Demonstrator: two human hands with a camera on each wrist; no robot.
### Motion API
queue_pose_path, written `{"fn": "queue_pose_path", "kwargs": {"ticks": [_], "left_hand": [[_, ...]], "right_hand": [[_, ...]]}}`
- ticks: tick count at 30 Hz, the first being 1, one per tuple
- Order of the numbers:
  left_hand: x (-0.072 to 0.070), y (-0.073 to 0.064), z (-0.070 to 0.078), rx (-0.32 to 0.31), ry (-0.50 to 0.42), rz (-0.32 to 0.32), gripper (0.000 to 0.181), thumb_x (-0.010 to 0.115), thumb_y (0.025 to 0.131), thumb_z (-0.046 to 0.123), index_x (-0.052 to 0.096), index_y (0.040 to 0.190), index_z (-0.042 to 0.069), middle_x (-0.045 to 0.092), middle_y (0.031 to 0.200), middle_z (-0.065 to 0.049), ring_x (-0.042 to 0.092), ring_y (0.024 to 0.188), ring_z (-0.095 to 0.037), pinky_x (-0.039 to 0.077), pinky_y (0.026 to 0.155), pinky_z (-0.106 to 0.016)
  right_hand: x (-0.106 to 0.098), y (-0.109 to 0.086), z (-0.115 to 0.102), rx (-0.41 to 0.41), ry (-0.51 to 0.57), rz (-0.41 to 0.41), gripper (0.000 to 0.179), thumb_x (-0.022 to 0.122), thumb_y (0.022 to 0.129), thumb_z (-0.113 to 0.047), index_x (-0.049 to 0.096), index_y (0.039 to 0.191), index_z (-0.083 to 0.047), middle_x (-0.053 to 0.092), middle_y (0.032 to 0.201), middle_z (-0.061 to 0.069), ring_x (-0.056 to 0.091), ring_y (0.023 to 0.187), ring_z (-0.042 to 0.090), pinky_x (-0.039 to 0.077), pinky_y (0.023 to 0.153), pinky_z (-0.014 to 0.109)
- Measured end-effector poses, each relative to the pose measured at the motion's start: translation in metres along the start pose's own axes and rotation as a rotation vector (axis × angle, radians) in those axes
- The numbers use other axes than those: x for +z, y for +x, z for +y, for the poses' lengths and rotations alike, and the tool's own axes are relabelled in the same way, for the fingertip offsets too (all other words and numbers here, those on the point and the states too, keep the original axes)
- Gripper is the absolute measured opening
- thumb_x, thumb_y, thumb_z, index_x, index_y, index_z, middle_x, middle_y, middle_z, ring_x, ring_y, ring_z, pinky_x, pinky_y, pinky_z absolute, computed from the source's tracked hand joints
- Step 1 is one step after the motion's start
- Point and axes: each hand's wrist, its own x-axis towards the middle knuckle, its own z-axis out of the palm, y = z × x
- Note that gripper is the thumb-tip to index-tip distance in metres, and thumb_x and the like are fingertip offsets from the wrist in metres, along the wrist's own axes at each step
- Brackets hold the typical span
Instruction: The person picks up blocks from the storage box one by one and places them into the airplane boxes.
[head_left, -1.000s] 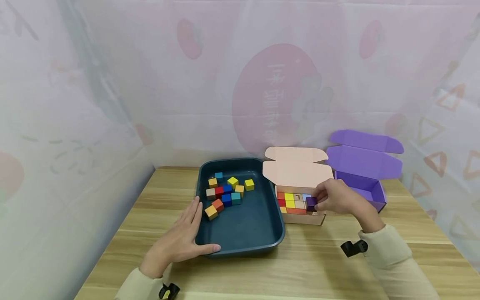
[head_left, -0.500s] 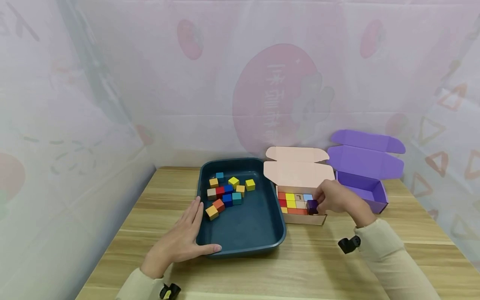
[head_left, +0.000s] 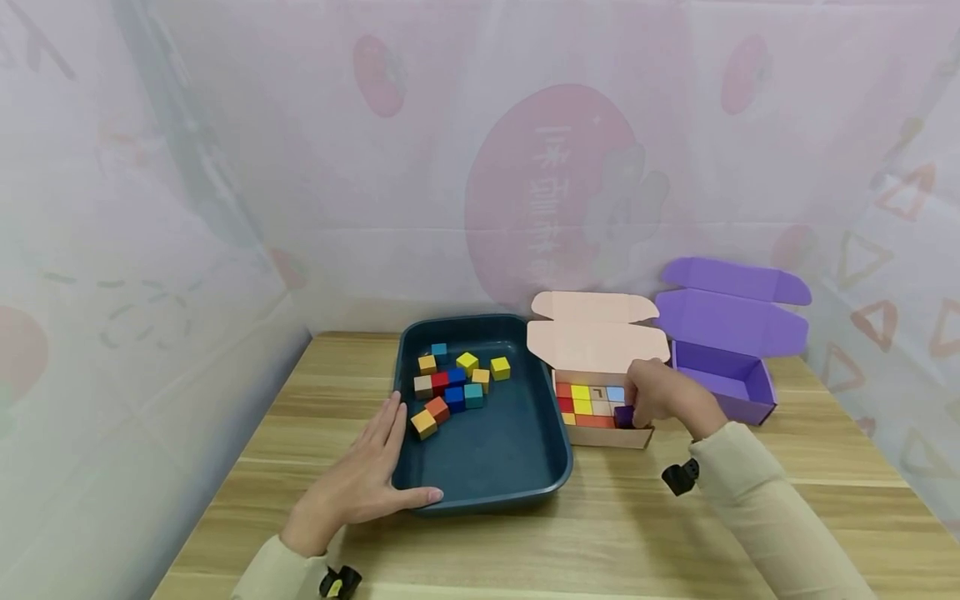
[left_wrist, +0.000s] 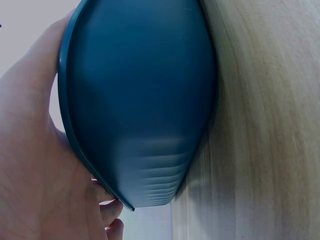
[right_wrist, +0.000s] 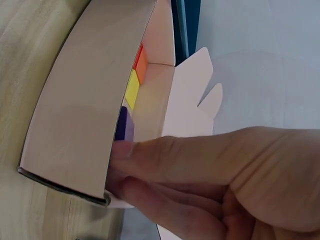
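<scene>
My left hand (head_left: 356,479) lies along the near left corner of the dark teal tray (head_left: 510,496), fingers straight on its left rim and thumb over the front rim. Several coloured cubes sit in the tray's left and back part, among them a yellow cube (head_left: 500,368) and an orange-yellow one (head_left: 423,425). My right hand (head_left: 667,396) reaches into the front right corner of the pale pink cardboard box (head_left: 600,437). Thumb and fingers pinch a dark purple cube (head_left: 623,417) there, which shows partly above the front wall (right_wrist: 75,100) in the right wrist view. Red, yellow, wooden and light blue cubes fill rows beside it.
An open purple box (head_left: 738,387) stands behind and to the right of the pink one. Both lids are folded back toward the curtain (head_left: 375,208). The tray stands close to the pink box's left side on the wooden table (head_left: 600,533).
My right hand has moved down, and the dark purple cube now sits lower in the box corner, level with its neighbours. The left hand and tray have stayed still.
</scene>
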Motion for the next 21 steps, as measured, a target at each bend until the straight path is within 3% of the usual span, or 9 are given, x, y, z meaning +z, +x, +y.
{"fn": "queue_pose_path", "kwargs": {"ticks": [4,9,14,21], "left_hand": [[0.001,0.000,0.000,-0.001,0.003,0.001,0.131,0.069,0.083,0.079,0.010,0.169,0.000,0.000,0.179,-0.018,0.009,0.165,-0.043,0.022,0.129,-0.067],[0.002,0.001,0.000,0.000,-0.003,-0.009,0.131,0.068,0.083,0.080,0.009,0.169,0.001,-0.001,0.179,-0.018,0.008,0.166,-0.043,0.021,0.130,-0.067],[-0.001,0.000,0.001,-0.005,-0.015,-0.010,0.132,0.068,0.083,0.080,0.008,0.169,0.000,-0.002,0.179,-0.017,0.009,0.166,-0.043,0.021,0.130,-0.067],[-0.001,0.000,0.001,-0.005,-0.009,-0.009,0.131,0.068,0.083,0.080,0.009,0.169,0.000,-0.001,0.179,-0.017,0.009,0.166,-0.043,0.020,0.130,-0.066]], "right_hand": [[0.002,0.004,-0.005,0.020,-0.052,-0.034,0.023,0.074,0.072,0.017,0.070,0.077,-0.005,0.063,0.073,0.002,0.049,0.065,0.014,0.042,0.055,0.025],[0.009,0.012,-0.005,0.083,-0.088,-0.077,0.025,0.073,0.076,0.018,0.068,0.075,-0.006,0.065,0.071,0.004,0.052,0.059,0.013,0.042,0.052,0.024],[0.013,0.024,-0.006,0.124,-0.200,-0.098,0.022,0.074,0.078,0.015,0.062,0.078,-0.004,0.059,0.070,0.006,0.049,0.059,0.014,0.037,0.049,0.023],[0.017,0.032,-0.008,0.100,-0.323,-0.101,0.026,0.075,0.076,0.014,0.058,0.074,-0.005,0.049,0.067,0.005,0.043,0.058,0.015,0.030,0.047,0.023]]}}
